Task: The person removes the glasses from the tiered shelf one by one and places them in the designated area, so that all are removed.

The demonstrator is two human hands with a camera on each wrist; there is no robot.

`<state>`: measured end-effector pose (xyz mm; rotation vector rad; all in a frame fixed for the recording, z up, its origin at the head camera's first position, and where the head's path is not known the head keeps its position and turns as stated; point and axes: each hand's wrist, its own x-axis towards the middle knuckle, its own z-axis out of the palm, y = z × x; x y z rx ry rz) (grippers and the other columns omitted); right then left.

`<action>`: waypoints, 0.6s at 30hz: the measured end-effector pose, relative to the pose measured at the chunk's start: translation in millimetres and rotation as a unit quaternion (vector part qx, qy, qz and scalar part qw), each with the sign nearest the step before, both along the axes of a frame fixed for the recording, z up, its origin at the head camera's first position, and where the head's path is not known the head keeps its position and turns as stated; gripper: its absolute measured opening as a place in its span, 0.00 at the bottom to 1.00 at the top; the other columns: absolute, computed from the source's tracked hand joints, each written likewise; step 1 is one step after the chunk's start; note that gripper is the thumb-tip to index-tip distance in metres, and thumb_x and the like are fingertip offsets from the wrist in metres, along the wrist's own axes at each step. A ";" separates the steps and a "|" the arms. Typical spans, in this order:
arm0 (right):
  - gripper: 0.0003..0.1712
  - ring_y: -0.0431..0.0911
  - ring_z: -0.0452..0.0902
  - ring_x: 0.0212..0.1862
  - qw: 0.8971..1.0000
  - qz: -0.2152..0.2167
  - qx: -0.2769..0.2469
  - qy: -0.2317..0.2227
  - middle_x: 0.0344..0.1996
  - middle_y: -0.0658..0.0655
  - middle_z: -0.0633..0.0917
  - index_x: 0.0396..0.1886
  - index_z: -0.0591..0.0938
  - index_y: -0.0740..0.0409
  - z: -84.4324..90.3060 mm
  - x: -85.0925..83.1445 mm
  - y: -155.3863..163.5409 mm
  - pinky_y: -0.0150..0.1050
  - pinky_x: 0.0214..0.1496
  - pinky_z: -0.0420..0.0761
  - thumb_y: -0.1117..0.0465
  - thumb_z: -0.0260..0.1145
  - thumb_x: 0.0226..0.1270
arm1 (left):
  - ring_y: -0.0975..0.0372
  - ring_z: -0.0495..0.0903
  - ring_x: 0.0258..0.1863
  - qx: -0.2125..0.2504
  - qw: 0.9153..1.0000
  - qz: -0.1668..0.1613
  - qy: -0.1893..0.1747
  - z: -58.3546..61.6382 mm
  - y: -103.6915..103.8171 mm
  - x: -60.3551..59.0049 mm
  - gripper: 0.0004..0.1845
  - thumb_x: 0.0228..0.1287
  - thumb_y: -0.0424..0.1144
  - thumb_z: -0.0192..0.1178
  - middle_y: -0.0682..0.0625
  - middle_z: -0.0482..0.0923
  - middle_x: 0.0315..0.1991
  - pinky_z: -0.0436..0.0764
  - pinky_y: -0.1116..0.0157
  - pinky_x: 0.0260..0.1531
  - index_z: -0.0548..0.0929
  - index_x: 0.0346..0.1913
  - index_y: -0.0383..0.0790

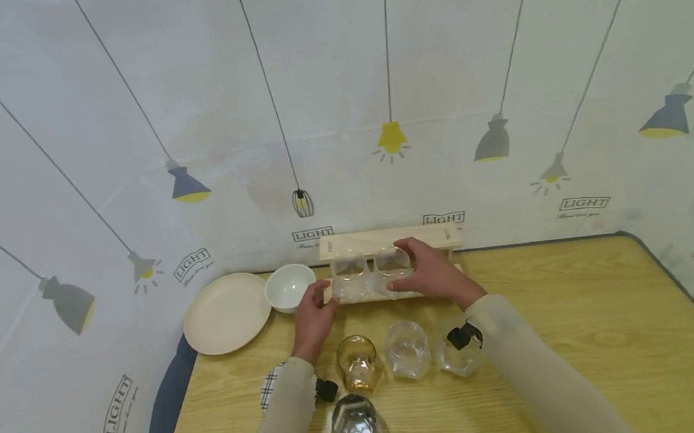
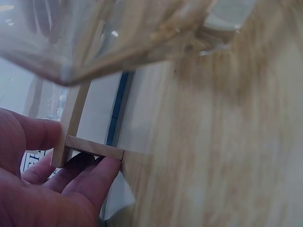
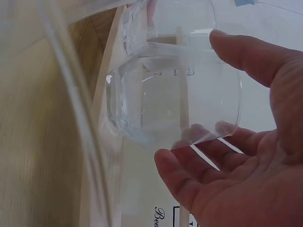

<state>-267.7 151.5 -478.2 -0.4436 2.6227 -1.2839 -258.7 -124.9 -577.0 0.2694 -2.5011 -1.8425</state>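
White cloth printed with hanging lamps backs a pale wooden table (image 1: 559, 335). On it, the right hand (image 1: 431, 274) curls its fingers (image 3: 189, 182) and thumb round a clear glass (image 1: 392, 268) that sits on the wooden rack (image 1: 387, 240) at the table's far edge; in the right wrist view the fingertips and thumb press the glass wall from both sides. A second clear glass (image 1: 349, 273) stands just beside it on the same rack. The left hand (image 1: 314, 317) rests at the rack's left end, its fingers (image 2: 90, 182) loosely bent and touching the low wooden bar (image 2: 94, 147) without closing round it.

Left of the rack stand a white bowl (image 1: 289, 287) and, touching it, a cream plate (image 1: 227, 313). Nearer the person, a row of glasses stands between the forearms: an amber glass (image 1: 357, 362), a clear faceted one (image 1: 407, 350) and another clear one (image 1: 458, 359) partly hidden under the right wrist. A faceted clear tumbler (image 1: 357, 428) stands closest, and a checked coaster (image 1: 271, 385) shows beside the left sleeve.
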 end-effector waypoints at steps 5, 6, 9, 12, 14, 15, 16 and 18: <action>0.54 0.64 0.70 0.74 1.000 0.005 0.027 0.009 0.78 0.64 0.69 0.82 0.62 0.57 0.7 -0.7 -2.8 0.64 0.71 0.75 0.46 0.79 0.65 | 0.46 0.82 0.65 0.002 1.000 0.001 0.001 1.6 -0.1 1.4 0.23 0.70 0.38 0.67 0.39 0.78 0.71 0.87 0.54 0.53 0.80 0.66 0.47; 0.53 0.64 0.71 0.73 0.999 0.005 0.033 0.012 0.78 0.65 0.69 0.82 0.63 0.57 1.2 -0.8 -3.3 0.63 0.70 0.75 0.46 0.78 0.65 | 0.45 0.82 0.65 0.003 1.000 0.001 0.001 1.8 -0.1 1.6 0.23 0.69 0.38 0.67 0.39 0.78 0.71 0.87 0.54 0.53 0.80 0.66 0.47; 0.52 0.64 0.72 0.72 0.999 0.004 0.048 0.021 0.77 0.65 0.70 0.81 0.64 0.59 3.3 -0.5 -4.1 0.63 0.70 0.76 0.46 0.78 0.65 | 0.45 0.81 0.65 0.003 1.000 0.002 0.004 1.4 0.1 1.9 0.23 0.69 0.38 0.67 0.39 0.78 0.72 0.87 0.53 0.53 0.80 0.66 0.47; 0.51 0.62 0.74 0.69 0.998 -0.004 0.052 0.025 0.76 0.65 0.72 0.80 0.66 0.59 3.8 -0.2 -3.9 0.62 0.68 0.76 0.46 0.79 0.64 | 0.45 0.81 0.66 0.003 1.000 -0.001 0.008 -0.2 0.2 1.2 0.23 0.70 0.38 0.68 0.40 0.78 0.71 0.86 0.54 0.53 0.81 0.66 0.47; 0.51 0.62 0.74 0.68 0.998 -0.008 0.051 0.028 0.74 0.65 0.73 0.80 0.67 0.59 2.9 0.0 -3.4 0.62 0.67 0.77 0.45 0.79 0.64 | 0.45 0.81 0.66 0.005 1.000 -0.002 0.012 -1.1 0.2 1.1 0.22 0.69 0.37 0.68 0.39 0.79 0.70 0.87 0.55 0.52 0.81 0.65 0.46; 0.51 0.62 0.74 0.68 0.998 -0.009 0.051 0.029 0.74 0.64 0.73 0.79 0.67 0.59 1.7 0.0 -3.1 0.62 0.66 0.77 0.45 0.79 0.64 | 0.45 0.81 0.65 0.002 1.000 -0.001 0.015 -1.0 0.2 1.1 0.22 0.69 0.37 0.68 0.39 0.80 0.69 0.87 0.55 0.52 0.81 0.65 0.46; 0.50 0.62 0.74 0.68 0.998 -0.012 0.047 0.027 0.74 0.64 0.73 0.79 0.68 0.58 0.9 0.4 -2.6 0.62 0.66 0.77 0.45 0.79 0.64 | 0.45 0.82 0.65 0.000 1.000 -0.001 0.017 -1.0 0.3 1.1 0.22 0.69 0.37 0.68 0.38 0.80 0.69 0.87 0.55 0.51 0.81 0.65 0.46; 0.50 0.62 0.73 0.70 0.999 -0.013 0.040 0.024 0.75 0.63 0.72 0.79 0.68 0.56 -0.6 2.2 -1.4 0.62 0.67 0.78 0.44 0.79 0.64 | 0.45 0.82 0.64 -0.001 1.000 -0.001 0.017 -0.6 0.4 1.8 0.22 0.69 0.37 0.68 0.38 0.80 0.68 0.87 0.54 0.52 0.81 0.65 0.46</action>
